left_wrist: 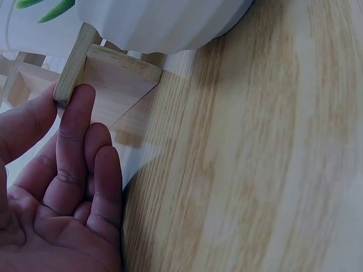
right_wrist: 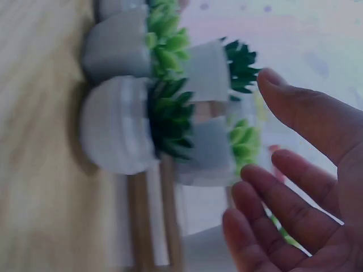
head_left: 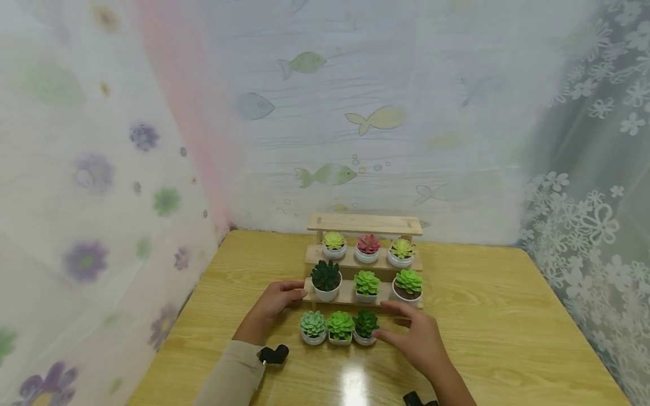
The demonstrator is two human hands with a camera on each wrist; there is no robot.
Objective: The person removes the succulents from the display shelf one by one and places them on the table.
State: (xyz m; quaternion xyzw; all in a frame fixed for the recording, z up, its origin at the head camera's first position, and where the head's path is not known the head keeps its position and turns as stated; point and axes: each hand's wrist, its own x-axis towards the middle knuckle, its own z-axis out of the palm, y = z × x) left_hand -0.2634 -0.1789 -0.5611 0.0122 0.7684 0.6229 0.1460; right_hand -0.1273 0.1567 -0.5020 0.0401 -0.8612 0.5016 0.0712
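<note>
A tiered wooden plant stand (head_left: 363,223) stands on the table with small potted succulents on its steps. My left hand (head_left: 274,301) is at the stand's left side; in the left wrist view its thumb and index finger pinch the end of a wooden board (left_wrist: 72,71). My right hand (head_left: 418,338) is beside the front row, fingers spread and holding nothing. Nearest to it is a dark green succulent (head_left: 365,324) in a white pot (right_wrist: 116,124). Left of that stand a bright green succulent (head_left: 340,323) and a pale blue-green succulent (head_left: 312,323), both on the table.
On the lower step are a tall dark succulent (head_left: 325,276), a green succulent (head_left: 367,282) and another green one (head_left: 408,281). The upper step bears a red succulent (head_left: 368,244) between two yellow-green ones. A patterned curtain (head_left: 376,113) hangs behind the wood-grain table (head_left: 487,316).
</note>
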